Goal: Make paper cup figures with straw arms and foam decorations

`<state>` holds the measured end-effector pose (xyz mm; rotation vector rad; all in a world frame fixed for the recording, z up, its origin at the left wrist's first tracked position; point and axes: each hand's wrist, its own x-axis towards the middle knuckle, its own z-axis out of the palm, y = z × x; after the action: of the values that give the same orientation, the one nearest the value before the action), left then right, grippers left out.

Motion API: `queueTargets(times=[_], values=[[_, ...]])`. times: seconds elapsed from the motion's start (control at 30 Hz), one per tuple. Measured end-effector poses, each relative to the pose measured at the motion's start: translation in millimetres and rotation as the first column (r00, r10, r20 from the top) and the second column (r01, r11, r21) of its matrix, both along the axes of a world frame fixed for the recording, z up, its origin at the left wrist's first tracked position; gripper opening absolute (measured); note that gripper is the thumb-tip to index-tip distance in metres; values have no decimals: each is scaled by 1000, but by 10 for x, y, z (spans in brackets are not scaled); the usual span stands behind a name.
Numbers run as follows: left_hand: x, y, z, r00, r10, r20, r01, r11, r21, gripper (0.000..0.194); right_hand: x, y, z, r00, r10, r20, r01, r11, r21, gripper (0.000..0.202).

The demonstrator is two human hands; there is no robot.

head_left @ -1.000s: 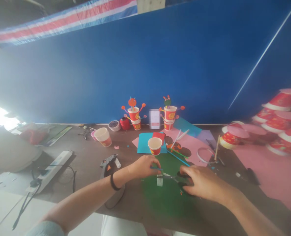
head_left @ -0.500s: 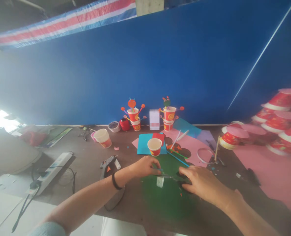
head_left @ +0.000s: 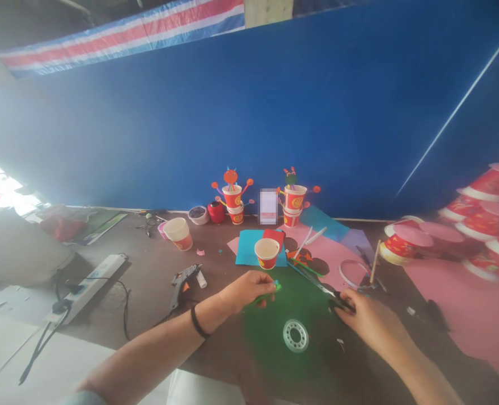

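My left hand (head_left: pixel 255 291) is closed in a pinch on a thin green strip (head_left: pixel 277 286), whose end shows bright green and light blue at the fingertips. My right hand (head_left: pixel 365 315) is closed around the black handles of a pair of scissors (head_left: pixel 329 291); the blades point up and left, away from the strip. Under and between the hands lies green paper (head_left: pixel 274 343). A whitish ring-shaped roll (head_left: pixel 295 336) with holes around its core rests on it. Just beyond my left hand, a red and white paper cup (head_left: pixel 267 254) stands upright on blue paper (head_left: pixel 244 247).
Two stacked-cup figures (head_left: pixel 232 197) (head_left: pixel 295 198) stand by the blue wall. A glue gun (head_left: pixel 182 281) and a power strip (head_left: pixel 91 289) with cords lie left. Several decorated red cups (head_left: pixel 485 225) are piled right, beside pink paper (head_left: pixel 452 304). A larger cup (head_left: pixel 179 233) stands back left.
My right hand has drawn the scissors right, away from my left hand. The whitish roll now lies in plain view on the green paper. The green strip now shows in my left hand.
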<state>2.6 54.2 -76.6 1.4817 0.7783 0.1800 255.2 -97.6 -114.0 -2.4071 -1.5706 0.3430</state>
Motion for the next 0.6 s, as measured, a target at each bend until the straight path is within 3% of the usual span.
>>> queueTargets(times=[0.1, 0.2, 0.4, 0.5, 0.6], values=[[5, -116, -126, 994, 83, 78, -68, 982, -178, 35, 196, -34, -137, 994, -106, 18, 107, 983, -149, 20], [8, -217, -177, 985, 127, 114, -89, 953, -291, 37, 367, -82, -155, 985, -149, 87, 165, 961, -223, 20], [22, -322, -190, 967, 167, 190, -68, 896, -440, 26, 573, -148, 20, 995, -20, 96, 47, 957, -286, 21], [48, -335, -208, 934, 276, 227, -128, 851, -509, 23, 620, -127, 61, 991, 18, 129, 20, 958, -286, 21], [62, -326, -227, 879, 438, 190, -240, 750, -616, 18, 693, -110, 56, 991, 32, 127, 5, 958, -288, 21]])
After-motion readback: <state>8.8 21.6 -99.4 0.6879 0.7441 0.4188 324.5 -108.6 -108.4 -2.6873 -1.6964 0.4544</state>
